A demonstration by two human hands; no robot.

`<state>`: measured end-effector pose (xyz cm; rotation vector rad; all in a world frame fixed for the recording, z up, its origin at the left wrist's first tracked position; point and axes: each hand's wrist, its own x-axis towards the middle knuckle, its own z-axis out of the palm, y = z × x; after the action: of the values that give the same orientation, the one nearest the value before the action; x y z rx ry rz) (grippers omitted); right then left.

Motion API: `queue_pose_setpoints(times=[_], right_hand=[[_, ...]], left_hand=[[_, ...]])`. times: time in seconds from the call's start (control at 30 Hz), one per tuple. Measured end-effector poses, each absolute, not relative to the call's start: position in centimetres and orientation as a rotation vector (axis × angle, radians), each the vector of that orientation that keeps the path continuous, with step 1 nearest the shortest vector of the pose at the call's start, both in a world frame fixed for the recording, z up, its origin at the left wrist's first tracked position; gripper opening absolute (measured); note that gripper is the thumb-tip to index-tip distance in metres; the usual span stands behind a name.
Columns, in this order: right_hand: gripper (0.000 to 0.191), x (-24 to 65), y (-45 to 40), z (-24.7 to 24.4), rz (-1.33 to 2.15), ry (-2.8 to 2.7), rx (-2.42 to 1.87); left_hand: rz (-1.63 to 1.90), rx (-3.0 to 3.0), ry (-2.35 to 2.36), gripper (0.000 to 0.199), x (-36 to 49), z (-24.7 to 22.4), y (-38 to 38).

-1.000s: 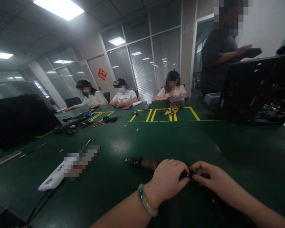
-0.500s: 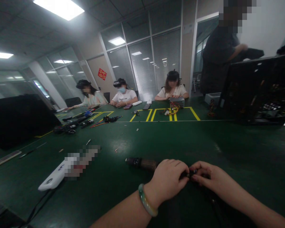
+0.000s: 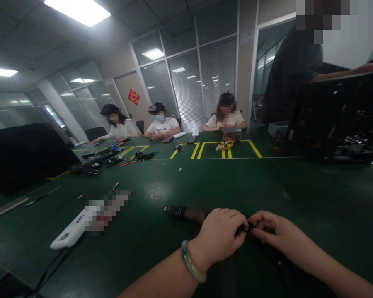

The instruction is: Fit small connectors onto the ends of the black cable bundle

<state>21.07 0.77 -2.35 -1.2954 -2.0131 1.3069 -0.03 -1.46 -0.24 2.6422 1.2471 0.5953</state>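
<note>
Part [image 3: 252,225], dark and small, is sitting between the two hands near the table's front, right of centre; its exact shape is being lost in shadow and between fingers.

A green table [image 3: 139,252] is filling most of the lower view. On its right, an open black case [image 3: 323,120] is standing, with a blurred person [image 3: 289,78] in dark clothing bending behind it. A black panel [image 3: 25,155] is standing at the far left. Three people in headgear are sitting along the far side, the rightmost one [image 3: 238,120] behind a grey box [image 3: 233,132] that is trailing coloured wires [image 3: 228,143].

Nearer, the left hand [image 3: 222,234] is curling, almost closed, its thumb and fingertips pinching one end of the part. The right hand [image 3: 276,229] is facing it, thumb and forefinger closing on the other end, the remaining fingers loosely bending.

A driver [image 3: 192,215] is lying just beyond the left hand, its chuck pointing left. A white device [image 3: 69,227] is resting well apart at the left. A greenish bangle [image 3: 192,263] is circling the left wrist.
</note>
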Motion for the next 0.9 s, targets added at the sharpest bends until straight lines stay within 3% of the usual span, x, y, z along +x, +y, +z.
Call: queue_pose_setpoints(times=[0.1, 0.43, 0.9], right_hand=[[0.024, 21.05, 0.77, -2.45, 1.328, -2.003, -1.281], [0.024, 21.02, 0.9, -2.59, 1.308, -2.016, -1.28], [0.025, 20.97, 0.75, -2.25, 1.297, -2.013, -1.29]], left_hand=[[0.612, 2.612, 1.279, 0.021, -0.01, -0.34, -1.49], [0.622, 2.655, 1.217, 0.008, -0.15, -0.15, -1.32], [0.592, 2.621, 1.258, 0.014, -0.08, 0.07, -1.47]])
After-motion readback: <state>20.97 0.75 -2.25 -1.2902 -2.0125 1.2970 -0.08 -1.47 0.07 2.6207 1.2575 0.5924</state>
